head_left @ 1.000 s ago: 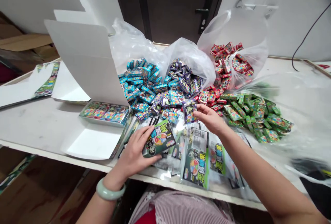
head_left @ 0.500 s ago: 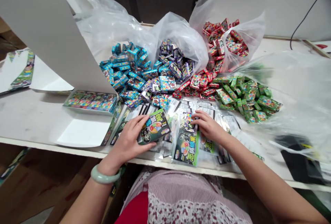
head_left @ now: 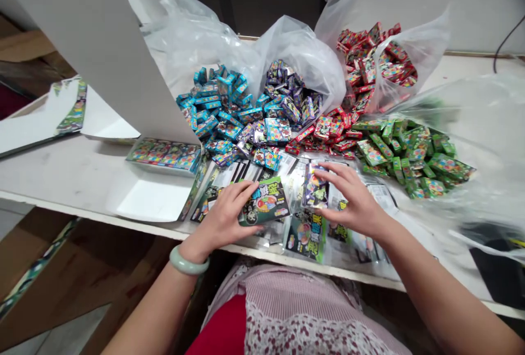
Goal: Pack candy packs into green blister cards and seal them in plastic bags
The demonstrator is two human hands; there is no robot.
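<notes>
My left hand [head_left: 227, 215] is closed on a black-and-green printed candy packet [head_left: 266, 202], thumb below and fingers over its left end. To its right, my right hand [head_left: 355, 199] has its thumb and fingers curved around a small purple candy box [head_left: 315, 186], fingertips over its upper part and thumb by its lower edge. Beneath that box lies another black-and-green packet [head_left: 305, 237] with colourful lettering. More flat packets [head_left: 241, 172] in clear plastic are spread under and between both hands, partly hidden by them.
Behind the packets are heaps of blue candy boxes [head_left: 221, 109], purple boxes [head_left: 283, 84], red boxes [head_left: 365, 65] and green boxes [head_left: 414, 152], some spilling from clear plastic bags [head_left: 301, 38]. At left, an open white display carton [head_left: 153, 199] holds a row of small boxes.
The view has swung slightly left. My right thumb and fingers have spread farther around the purple box, which now shows more of its face. My left hand keeps the packet.
</notes>
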